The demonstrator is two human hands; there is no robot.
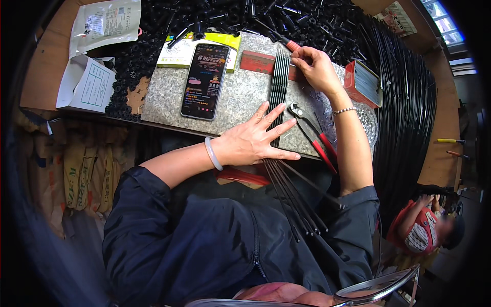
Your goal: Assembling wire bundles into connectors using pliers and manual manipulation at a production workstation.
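Observation:
A flat row of thin black rods [279,77] lies across the grey speckled slab, its far ends over a dark red block [255,62]. My left hand [250,135] rests across the rods with fingers spread, pressing rather than gripping. Their near ends fan out toward my lap. At the far right corner of the row, my right hand [317,69] has thumb and forefinger pinched together; whatever lies between them is too small to make out. Just beyond those fingertips is a tool's red handle [292,45]. Red-handled pliers [312,133] lie right of the rods, their handles past the slab's near edge.
A lit phone [205,82] leans on a green-and-white box [171,53]. Black tubular parts [286,20] heap along the back. On the right stand a red tin [364,84] and a long bundle of black rods [404,102]. Another person [424,227] sits at far right.

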